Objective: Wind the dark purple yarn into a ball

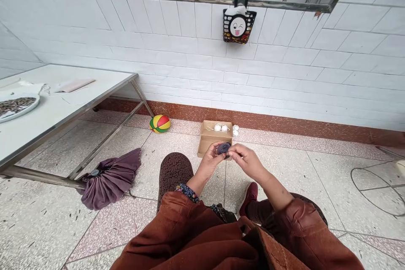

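My left hand (211, 158) is closed round the left side of a small dark purple-grey ball of yarn (223, 148). At the ball's right edge, my right hand (243, 157) has thumb and fingers pinched together on the yarn; whether it grips a loose strand or the ball itself is too small to tell. Just behind the hands an open cardboard box (205, 143) lies on the floor, partly hidden by them. White balls of yarn (220, 128) rest against its raised lid, and more small white balls (236, 130) sit beside it.
A colourful ball (160, 123) lies by the wall, left of the box. The white table (104, 88) stands at left, with a folded purple umbrella (110, 179) at its leg. A black basket (239, 27) hangs from the window bars. A wire ring (379, 190) lies at right.
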`<state>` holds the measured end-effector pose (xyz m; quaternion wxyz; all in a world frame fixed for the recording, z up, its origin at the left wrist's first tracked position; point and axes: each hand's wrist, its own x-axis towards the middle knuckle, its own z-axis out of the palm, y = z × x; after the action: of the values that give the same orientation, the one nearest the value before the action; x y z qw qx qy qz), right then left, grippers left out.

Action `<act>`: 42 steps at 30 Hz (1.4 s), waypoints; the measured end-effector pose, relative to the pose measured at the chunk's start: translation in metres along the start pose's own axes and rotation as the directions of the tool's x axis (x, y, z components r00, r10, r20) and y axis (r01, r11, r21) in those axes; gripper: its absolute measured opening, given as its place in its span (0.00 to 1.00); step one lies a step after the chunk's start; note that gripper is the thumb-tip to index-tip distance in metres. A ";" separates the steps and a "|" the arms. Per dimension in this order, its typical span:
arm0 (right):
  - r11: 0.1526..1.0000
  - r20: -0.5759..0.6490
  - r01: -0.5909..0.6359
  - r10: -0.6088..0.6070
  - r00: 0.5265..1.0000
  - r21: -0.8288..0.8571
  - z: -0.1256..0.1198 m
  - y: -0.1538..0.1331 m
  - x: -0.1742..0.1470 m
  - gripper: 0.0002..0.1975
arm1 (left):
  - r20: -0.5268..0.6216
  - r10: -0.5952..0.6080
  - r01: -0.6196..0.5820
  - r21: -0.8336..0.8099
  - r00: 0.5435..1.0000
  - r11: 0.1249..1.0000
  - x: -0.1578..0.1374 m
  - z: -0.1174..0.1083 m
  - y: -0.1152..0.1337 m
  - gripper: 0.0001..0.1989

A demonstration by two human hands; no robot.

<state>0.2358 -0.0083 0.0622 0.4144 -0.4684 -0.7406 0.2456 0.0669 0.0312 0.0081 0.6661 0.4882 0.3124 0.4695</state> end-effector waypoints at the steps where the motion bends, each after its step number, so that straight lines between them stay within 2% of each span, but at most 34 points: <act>1: 1.000 -0.064 -0.019 0.018 0.998 -0.004 -0.003 0.000 0.004 0.11 | 0.030 -0.001 0.001 -0.006 1.000 1.000 -0.004 0.001 0.000 0.26; 3: 0.997 -0.177 -0.077 0.075 0.981 -0.003 -0.001 0.007 0.010 0.11 | 0.100 -0.017 0.022 -0.044 0.995 0.999 -0.012 0.003 0.002 0.30; 5: 0.987 -0.226 -0.154 0.160 0.961 0.045 0.008 0.019 0.011 0.13 | 0.159 -0.027 0.046 -0.115 0.987 0.992 -0.019 0.005 0.006 0.32; 9: 0.942 -0.153 -0.261 0.296 0.943 0.212 0.038 0.040 -0.002 0.15 | 0.229 -0.061 0.114 -0.226 0.972 0.968 -0.026 0.002 0.017 0.27; 13: 0.945 -0.125 -0.274 0.298 0.946 0.178 0.060 0.046 -0.019 0.14 | 0.162 -0.088 0.131 -0.277 0.983 0.952 -0.026 -0.007 0.024 0.23; 16: 0.962 -0.067 -0.262 0.267 0.961 0.079 0.065 0.041 -0.028 0.14 | 0.041 -0.085 0.091 -0.194 0.996 0.977 -0.022 -0.016 0.023 0.22; 19: 0.990 0.038 -0.139 0.139 0.990 0.005 0.061 0.028 -0.031 0.12 | -0.106 -0.023 0.020 -0.038 0.994 0.999 -0.012 -0.023 0.014 0.22; 22: 1.000 0.089 -0.005 0.005 0.996 0.001 0.046 0.012 -0.025 0.11 | -0.157 0.023 -0.005 0.117 0.987 0.993 -0.002 -0.025 0.000 0.23; 26: 1.000 -0.012 0.028 -0.028 1.000 0.007 0.017 0.010 0.001 0.09 | -0.067 -0.022 0.033 0.161 0.997 0.986 0.002 -0.022 -0.017 0.24; 28: 1.000 -0.061 0.022 -0.023 0.998 -0.015 0.009 0.022 0.015 0.09 | 0.026 -0.059 0.054 0.142 0.998 0.988 -0.001 -0.019 -0.021 0.23; 30: 0.999 -0.106 -0.007 0.003 0.994 -0.032 0.011 0.040 0.024 0.09 | 0.114 -0.088 0.078 0.090 0.990 0.993 -0.005 -0.018 -0.020 0.23; 33: 0.996 -0.137 -0.083 0.077 0.988 -0.033 0.033 0.063 0.023 0.09 | 0.132 -0.080 0.087 -0.053 0.988 0.995 -0.012 -0.020 -0.012 0.26; 37: 0.982 -0.109 -0.188 0.184 0.977 -0.032 0.075 0.072 -0.002 0.09 | 0.001 -0.091 0.089 -0.222 0.996 0.971 -0.016 -0.030 -0.002 0.28; 39: 0.984 -0.053 -0.174 0.171 0.984 -0.045 0.091 0.065 -0.018 0.09 | -0.065 -0.112 0.090 -0.270 0.992 0.959 -0.015 -0.037 -0.001 0.24; 42: 0.994 0.087 -0.051 0.060 0.994 -0.096 0.098 0.044 -0.034 0.09 | -0.169 -0.102 0.054 -0.268 0.980 0.962 -0.012 -0.047 -0.006 0.21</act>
<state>0.1819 -0.0173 -0.0370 0.3512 -0.4962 -0.7559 0.2430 0.0230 0.0368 -0.0131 0.7115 0.3383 0.3263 0.5224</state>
